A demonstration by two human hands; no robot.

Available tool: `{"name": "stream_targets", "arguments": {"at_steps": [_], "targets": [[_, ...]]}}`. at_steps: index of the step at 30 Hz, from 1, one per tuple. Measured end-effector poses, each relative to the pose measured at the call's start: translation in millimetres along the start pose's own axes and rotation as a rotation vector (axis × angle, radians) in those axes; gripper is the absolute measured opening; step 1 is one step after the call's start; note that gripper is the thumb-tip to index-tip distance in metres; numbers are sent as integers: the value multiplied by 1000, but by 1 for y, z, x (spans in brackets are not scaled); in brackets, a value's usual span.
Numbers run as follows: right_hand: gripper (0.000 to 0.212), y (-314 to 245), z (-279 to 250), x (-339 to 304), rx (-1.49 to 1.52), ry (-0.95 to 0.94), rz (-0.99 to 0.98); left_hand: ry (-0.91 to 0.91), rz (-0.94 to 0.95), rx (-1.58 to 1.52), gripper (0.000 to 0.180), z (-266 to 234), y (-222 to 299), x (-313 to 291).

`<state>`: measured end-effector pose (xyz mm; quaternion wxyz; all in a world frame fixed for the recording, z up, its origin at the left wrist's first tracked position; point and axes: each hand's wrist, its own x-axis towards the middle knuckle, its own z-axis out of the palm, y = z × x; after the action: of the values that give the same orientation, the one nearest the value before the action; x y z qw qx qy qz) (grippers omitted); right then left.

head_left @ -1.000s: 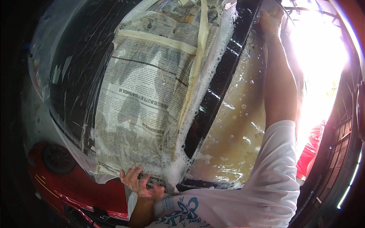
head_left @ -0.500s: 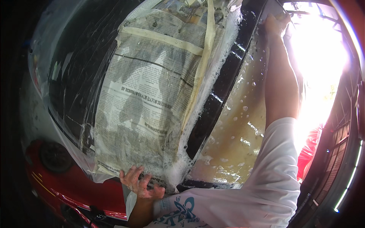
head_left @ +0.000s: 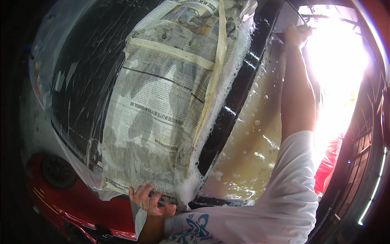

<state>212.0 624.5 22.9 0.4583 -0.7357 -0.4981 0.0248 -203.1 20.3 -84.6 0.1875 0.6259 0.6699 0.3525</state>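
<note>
My left hand [head_left: 149, 200] rests at the near end of a soaked newspaper sheet [head_left: 140, 105], its fingers spread over the paper's edge. Pale masking tape [head_left: 174, 53] runs across and along the sheet. My right hand [head_left: 295, 35] is at the far right, at the far end of a wet, foamy tan-brown and grey panel [head_left: 239, 150]. Its fingers are bent round a dark thing at the panel's edge, too poorly visible to name. White suds [head_left: 191, 183] lie along the newspaper's right side, beside a glossy black strip [head_left: 227, 105].
Clear plastic sheeting [head_left: 77, 101] covers a dark surface on the left. A red car [head_left: 93, 209] stands at the lower left. Bright glare fills the right, near a red cloth-like shape [head_left: 328, 166] and a slatted wall [head_left: 359, 158].
My right hand has shifted very slightly at the panel's far end. My left hand stays on the newspaper. The view has tilted a little, showing more of the paper's far end.
</note>
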Motion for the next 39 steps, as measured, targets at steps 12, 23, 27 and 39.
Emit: {"name": "stream_targets", "arguments": {"at_steps": [12, 23, 27, 39], "targets": [[96, -9, 19, 6, -145, 123, 89, -18, 1, 45, 37, -3, -2, -9], [89, 12, 28, 32, -243, 40, 37, -29, -5, 40, 33, -6, 5, 1], [92, 17, 30, 34, -182, 10, -12, -22, -10, 39, 36, -5, 5, 2], [90, -1, 9, -4, -313, -163, -71, 33, -11, -13, 41, 1, 0, 1]]}}
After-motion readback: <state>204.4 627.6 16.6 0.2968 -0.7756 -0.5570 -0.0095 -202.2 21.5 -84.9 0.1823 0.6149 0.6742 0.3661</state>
